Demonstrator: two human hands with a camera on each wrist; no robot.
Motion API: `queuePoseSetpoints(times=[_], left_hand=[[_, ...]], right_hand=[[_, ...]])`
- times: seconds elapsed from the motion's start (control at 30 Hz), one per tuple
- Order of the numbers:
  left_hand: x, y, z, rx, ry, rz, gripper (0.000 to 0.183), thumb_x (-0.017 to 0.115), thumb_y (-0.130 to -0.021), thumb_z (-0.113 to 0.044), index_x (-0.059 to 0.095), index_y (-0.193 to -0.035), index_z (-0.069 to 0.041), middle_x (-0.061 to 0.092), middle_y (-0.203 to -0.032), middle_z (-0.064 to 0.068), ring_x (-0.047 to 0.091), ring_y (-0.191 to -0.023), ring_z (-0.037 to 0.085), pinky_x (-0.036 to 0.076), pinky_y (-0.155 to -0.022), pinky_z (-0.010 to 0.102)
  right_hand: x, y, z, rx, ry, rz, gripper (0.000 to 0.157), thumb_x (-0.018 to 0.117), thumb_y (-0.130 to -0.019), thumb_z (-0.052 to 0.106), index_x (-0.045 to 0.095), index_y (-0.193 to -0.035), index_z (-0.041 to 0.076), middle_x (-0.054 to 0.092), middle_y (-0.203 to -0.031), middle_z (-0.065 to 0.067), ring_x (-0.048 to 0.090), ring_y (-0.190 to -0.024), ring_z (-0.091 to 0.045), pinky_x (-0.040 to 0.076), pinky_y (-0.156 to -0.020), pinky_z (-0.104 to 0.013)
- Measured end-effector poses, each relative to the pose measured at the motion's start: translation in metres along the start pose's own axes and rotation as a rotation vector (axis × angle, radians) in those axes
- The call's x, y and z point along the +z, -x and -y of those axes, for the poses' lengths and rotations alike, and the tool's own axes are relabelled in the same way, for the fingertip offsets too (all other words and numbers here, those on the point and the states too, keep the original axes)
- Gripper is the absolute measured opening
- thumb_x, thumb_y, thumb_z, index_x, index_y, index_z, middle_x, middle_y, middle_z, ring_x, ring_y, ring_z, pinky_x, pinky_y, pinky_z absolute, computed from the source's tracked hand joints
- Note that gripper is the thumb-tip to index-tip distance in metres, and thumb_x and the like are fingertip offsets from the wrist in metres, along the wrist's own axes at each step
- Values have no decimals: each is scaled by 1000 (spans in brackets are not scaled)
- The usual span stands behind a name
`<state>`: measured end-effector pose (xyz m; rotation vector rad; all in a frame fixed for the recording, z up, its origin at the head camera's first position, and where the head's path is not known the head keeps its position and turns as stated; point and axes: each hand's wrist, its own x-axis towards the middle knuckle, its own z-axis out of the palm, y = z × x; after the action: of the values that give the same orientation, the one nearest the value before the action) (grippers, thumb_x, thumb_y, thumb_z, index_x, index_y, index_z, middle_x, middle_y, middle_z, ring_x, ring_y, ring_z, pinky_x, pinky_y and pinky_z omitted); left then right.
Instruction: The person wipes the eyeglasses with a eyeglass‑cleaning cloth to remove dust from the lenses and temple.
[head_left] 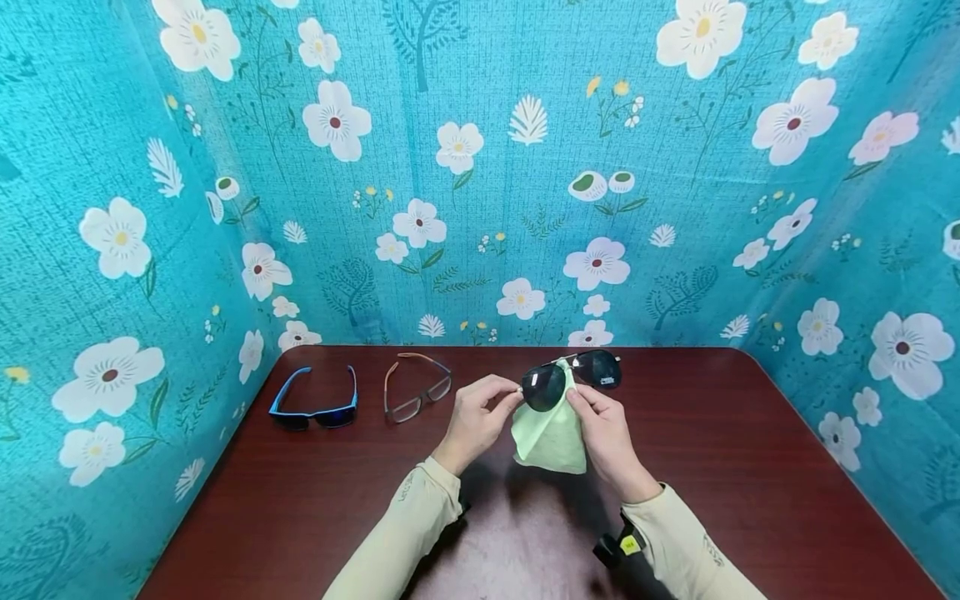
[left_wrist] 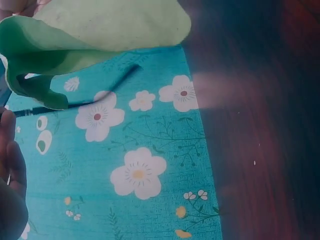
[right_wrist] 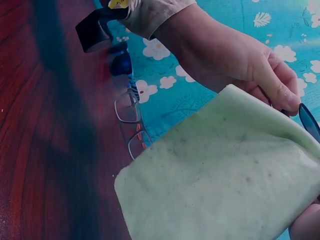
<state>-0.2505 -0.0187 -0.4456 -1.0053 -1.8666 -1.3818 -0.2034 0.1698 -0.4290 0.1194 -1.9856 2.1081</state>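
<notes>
Dark aviator sunglasses (head_left: 598, 369) are held up above the table between both hands. My left hand (head_left: 480, 414) pinches their frame at the left hinge, as the right wrist view also shows. A pale green cloth (head_left: 551, 442) hangs from the fingers of my right hand (head_left: 606, 429), which pinches it near the bridge, beside the left lens (head_left: 543, 387). One end of the cloth lies over the bridge area. In the left wrist view a thin dark temple arm (left_wrist: 120, 80) sticks out below the cloth (left_wrist: 120, 25). The cloth (right_wrist: 215, 170) hides most of the sunglasses in the right wrist view.
On the dark red wooden table (head_left: 315, 508), blue-framed sunglasses (head_left: 313, 415) lie at the back left. Beside them are grey-framed eyeglasses (head_left: 420, 398) with orange-brown temples, open. A blue flowered curtain (head_left: 480, 208) encloses the table's back and sides.
</notes>
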Motion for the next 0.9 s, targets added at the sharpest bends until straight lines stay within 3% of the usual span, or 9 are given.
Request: queuePoseSetpoints(times=[0.3, 0.53, 0.6, 0.73, 0.9], left_hand=[[-1, -2, -4, 17, -91, -2, 8, 68, -88, -9, 72, -95, -9, 67, -86, -1, 59, -74, 2, 48, -61, 15], [0, -3, -6, 38, -78, -19, 12, 68, -85, -1, 73, -95, -5, 68, -86, 3, 62, -71, 6, 50, -60, 15], [0, -3, -5, 48, -67, -6, 12, 68, -85, -1, 73, -95, -4, 68, -87, 3, 63, -73, 7, 50, -61, 15], [1, -1, -4, 82, -51, 19, 9, 68, -85, -1, 73, -93, -2, 67, -87, 3, 63, -77, 8, 50, -62, 14], [1, -1, -2, 126, -71, 50, 7, 69, -85, -1, 71, -91, -4, 65, -88, 1, 60, -80, 5, 49, -65, 15]], right_hand=[[1, 0, 1, -40, 25, -43, 27, 55, -95, 7, 62, -108, -15, 67, -78, 5, 58, -64, -6, 48, -55, -22], [2, 0, 2, -53, 31, -52, 27, 55, -96, 9, 62, -107, -14, 68, -78, 5, 58, -65, -6, 48, -55, -22], [2, 0, 1, -51, -29, -50, 29, 55, -96, 9, 60, -108, -17, 69, -80, 2, 59, -68, -6, 49, -57, -21], [3, -1, -1, -31, -276, 25, 31, 51, -98, 9, 57, -111, -18, 68, -94, -5, 62, -85, -10, 51, -71, -22], [3, -2, -3, 20, -603, 128, 26, 43, -102, 10, 62, -117, 2, 62, -117, -3, 53, -113, -9, 42, -95, -23]])
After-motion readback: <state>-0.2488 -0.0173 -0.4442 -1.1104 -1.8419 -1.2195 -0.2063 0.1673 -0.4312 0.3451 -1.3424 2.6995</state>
